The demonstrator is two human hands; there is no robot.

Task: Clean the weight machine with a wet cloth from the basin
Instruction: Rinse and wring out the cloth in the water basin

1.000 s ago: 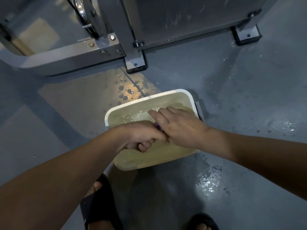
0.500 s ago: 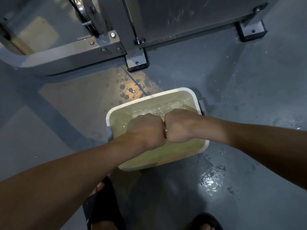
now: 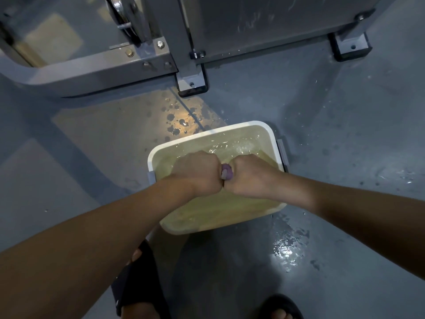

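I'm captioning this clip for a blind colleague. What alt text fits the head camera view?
Seen from above, the left hand and right hand are fisted together around a purple cloth over a white basin of yellowish water. The basin sits on a wet grey floor by the grey weight machine.

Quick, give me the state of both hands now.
Left hand: closed in a fist on the cloth, over the basin.
Right hand: closed in a fist on the same cloth.
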